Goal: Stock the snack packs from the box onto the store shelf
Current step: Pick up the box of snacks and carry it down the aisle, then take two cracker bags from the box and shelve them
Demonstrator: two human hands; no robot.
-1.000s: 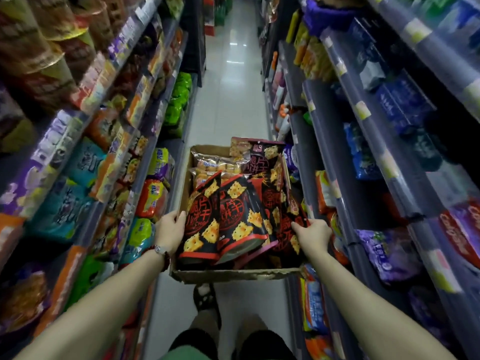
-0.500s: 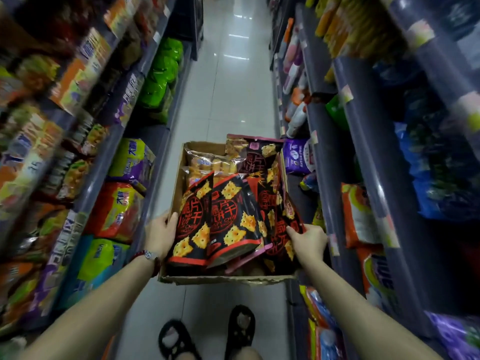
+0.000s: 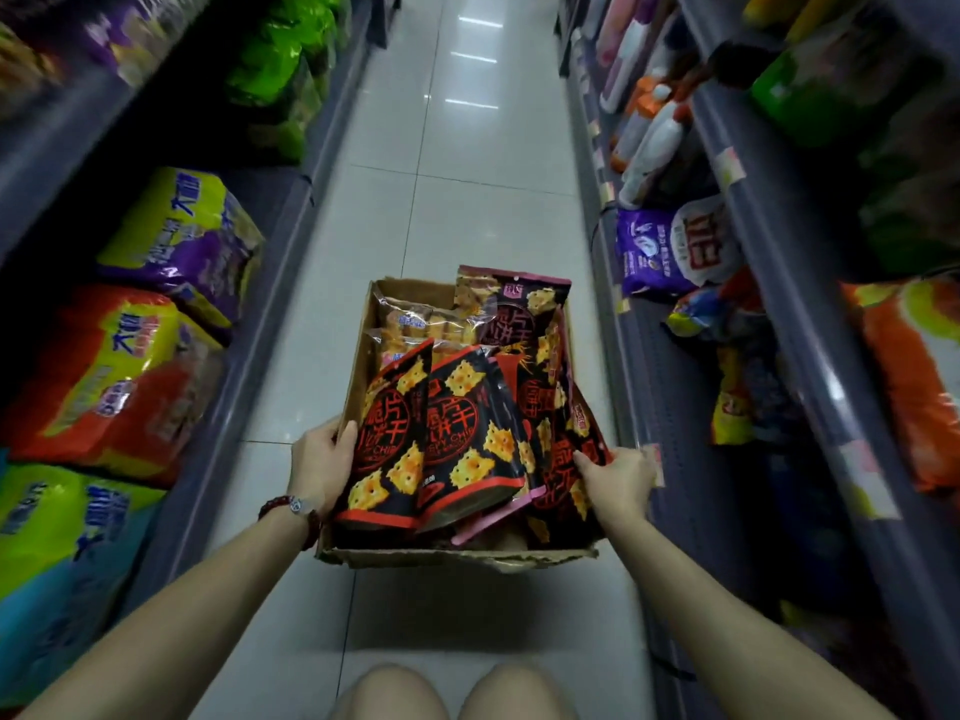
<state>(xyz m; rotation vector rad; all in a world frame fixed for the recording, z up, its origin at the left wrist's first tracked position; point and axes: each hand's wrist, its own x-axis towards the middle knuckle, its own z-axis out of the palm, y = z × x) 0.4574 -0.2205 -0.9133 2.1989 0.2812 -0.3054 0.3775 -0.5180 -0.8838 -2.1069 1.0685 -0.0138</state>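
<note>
A brown cardboard box (image 3: 457,556) hangs low over the aisle floor between my hands. It is packed with black-and-red snack packs (image 3: 462,433) printed with yellow crackers, and clear packs of biscuits (image 3: 415,324) lie at its far end. My left hand (image 3: 319,467) grips the box's left wall, a red bead bracelet on the wrist. My right hand (image 3: 615,483) grips the right wall, fingers against the outermost pack. The low shelf (image 3: 691,459) on the right stands just beside the box.
Shelving lines both sides of a narrow tiled aisle (image 3: 467,200). Big yellow, red and blue bags (image 3: 119,376) fill the left shelves. The right shelves hold a purple bag (image 3: 649,252), bottles (image 3: 654,137) and orange bags (image 3: 909,387). My knees show at the bottom edge.
The view has dropped lower and tilted down; the box has come down toward the floor, still held on both sides. My knees now appear where my feet were.
</note>
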